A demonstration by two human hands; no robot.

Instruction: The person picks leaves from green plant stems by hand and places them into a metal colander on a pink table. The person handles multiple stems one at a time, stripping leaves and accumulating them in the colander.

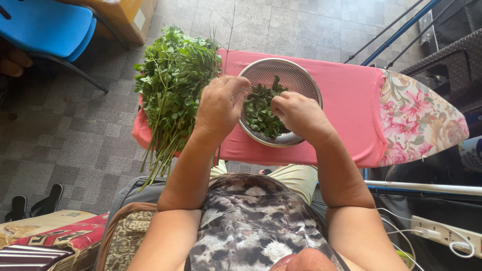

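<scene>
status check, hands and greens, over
Left hand and right hand over round perforated steel colander of picked green leaves. Leafy stem bunch beside. Nothing obstructing.

We're looking down on a grey tiled floor (75, 125) in bright daylight. Top left we've got a blue chair (47, 25) on dark legs, with a cardboard box (128, 15) just beside it. A pair of black sandals (35, 203) lies lower left. On the right, a dark wicker seat (447, 62) and a white power strip (444, 233).
</scene>
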